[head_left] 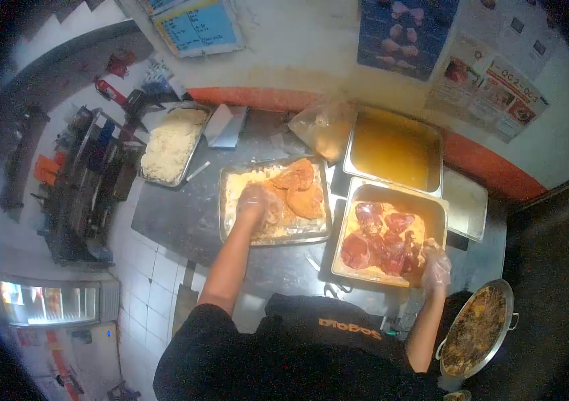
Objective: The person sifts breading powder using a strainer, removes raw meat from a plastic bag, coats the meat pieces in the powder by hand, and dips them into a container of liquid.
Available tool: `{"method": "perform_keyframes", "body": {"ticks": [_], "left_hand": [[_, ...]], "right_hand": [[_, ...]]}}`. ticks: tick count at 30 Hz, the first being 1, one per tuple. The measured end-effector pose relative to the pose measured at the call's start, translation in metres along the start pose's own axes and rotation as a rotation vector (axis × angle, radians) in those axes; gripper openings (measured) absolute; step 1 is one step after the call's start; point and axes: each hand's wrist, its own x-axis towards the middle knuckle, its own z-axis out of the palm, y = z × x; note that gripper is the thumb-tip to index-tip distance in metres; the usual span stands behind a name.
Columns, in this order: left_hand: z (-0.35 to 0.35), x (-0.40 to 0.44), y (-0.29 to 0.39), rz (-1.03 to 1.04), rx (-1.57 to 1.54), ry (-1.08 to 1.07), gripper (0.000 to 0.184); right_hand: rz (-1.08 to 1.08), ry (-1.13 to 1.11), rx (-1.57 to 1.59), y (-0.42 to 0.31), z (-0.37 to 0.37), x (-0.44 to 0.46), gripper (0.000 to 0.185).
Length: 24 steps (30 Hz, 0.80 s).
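My left hand (259,204), in a clear plastic glove, is down in a shallow metal tray (223,230) of pale crumbs. Its fingers are curled and closed, and what they hold is hidden. Just right of it lie orange-coated flat pieces of meat (303,200). My right hand (437,269), also gloved, is at the right rim of a deep metal pan (391,280). Its fingers are bent round the edge of a coated piece of meat (427,250). Dark red raw meat pieces (379,240) lie in that pan, with orange-yellow coating around them.
Behind the meat stands a pan of yellow-orange liquid (394,148). A tray of crumbs (173,146) is at the table's left end, near a blue-white folder (226,127). A plastic bag (324,130) leans at the back. A wide two-handled pan (477,329) sits low at right. Scissors (336,289) lie near the front edge.
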Motion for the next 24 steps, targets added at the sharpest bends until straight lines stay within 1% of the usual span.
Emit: {"method": "perform_keyframes", "body": {"ticks": [1, 2, 4, 6, 7, 9, 10, 11, 12, 13, 14, 15, 16, 17, 18, 19, 20, 21, 22, 23, 24], "left_hand": [[-0.013, 0.001, 0.002, -0.029, -0.104, 0.025, 0.023], [-0.018, 0.009, 0.000, -0.022, -0.106, 0.025, 0.023], [-0.030, 0.030, -0.003, -0.011, -0.607, 0.365, 0.022], [-0.093, 0.036, 0.026, -0.081, -0.405, 0.339, 0.024], [-0.076, 0.074, 0.014, -0.034, -0.562, 0.368, 0.027], [-0.079, 0.085, 0.024, 0.021, -0.723, 0.378, 0.031], [-0.076, 0.089, 0.032, 0.019, -0.529, 0.485, 0.033], [-0.096, 0.082, 0.050, 0.022, -0.336, 0.593, 0.036], [-0.110, 0.068, 0.063, 0.042, -0.346, 0.582, 0.036], [-0.117, 0.045, 0.073, 0.092, -0.515, 0.586, 0.037], [-0.119, 0.028, 0.085, 0.150, -0.688, 0.579, 0.038], [-0.116, 0.024, 0.093, 0.173, -0.629, 0.549, 0.039], [-0.112, 0.017, 0.101, 0.194, -0.568, 0.521, 0.040], [-0.139, -0.022, 0.134, 0.130, -0.861, 0.360, 0.038], [-0.162, -0.064, 0.169, 0.047, -1.137, 0.187, 0.036], [-0.119, -0.065, 0.182, 0.190, -1.080, 0.214, 0.035], [-0.113, -0.082, 0.204, 0.421, -1.047, 0.326, 0.034], [-0.106, -0.098, 0.225, 0.653, -1.009, 0.434, 0.034], [-0.086, -0.108, 0.248, 0.634, -0.815, 0.471, 0.032], [-0.058, -0.105, 0.260, 0.622, -0.715, 0.487, 0.031], [-0.029, -0.102, 0.272, 0.611, -0.615, 0.503, 0.029]], "right_hand": [[0.061, 0.028, 0.074, -0.003, 0.001, -0.004, 0.033], [0.059, 0.034, 0.075, -0.008, 0.002, -0.008, 0.033], [0.077, 0.037, -0.015, -0.018, 0.003, -0.016, 0.036], [0.065, 0.027, -0.025, -0.028, 0.008, -0.026, 0.036], [0.052, 0.013, -0.031, -0.031, 0.012, -0.030, 0.037], [0.071, 0.039, -0.053, -0.031, 0.016, -0.033, 0.037], [0.088, 0.061, -0.073, -0.029, 0.017, -0.035, 0.037], [0.093, 0.081, -0.076, -0.027, 0.018, -0.033, 0.037], [0.094, 0.100, -0.117, -0.024, 0.019, -0.030, 0.037], [0.101, 0.125, -0.159, -0.024, 0.019, -0.030, 0.037], [0.162, 0.114, -0.176, -0.042, 0.025, -0.034, 0.038], [0.225, 0.111, -0.190, -0.062, 0.034, -0.037, 0.039], [0.206, 0.124, -0.223, -0.067, 0.038, -0.031, 0.040], [0.185, 0.126, -0.258, -0.067, 0.042, -0.020, 0.043], [0.202, 0.154, -0.079, -0.053, 0.045, -0.003, 0.040], [0.111, 0.083, -0.121, -0.032, 0.047, 0.024, 0.038], [0.017, 0.017, -0.158, -0.011, 0.049, 0.050, 0.037], [-0.001, -0.021, -0.346, -0.021, 0.058, 0.056, 0.036], [-0.027, -0.055, -0.534, -0.032, 0.069, 0.062, 0.036], [0.130, 0.037, -0.652, -0.068, 0.095, 0.047, 0.038], [0.131, 0.033, -0.649, -0.053, 0.104, 0.065, 0.038]]}}
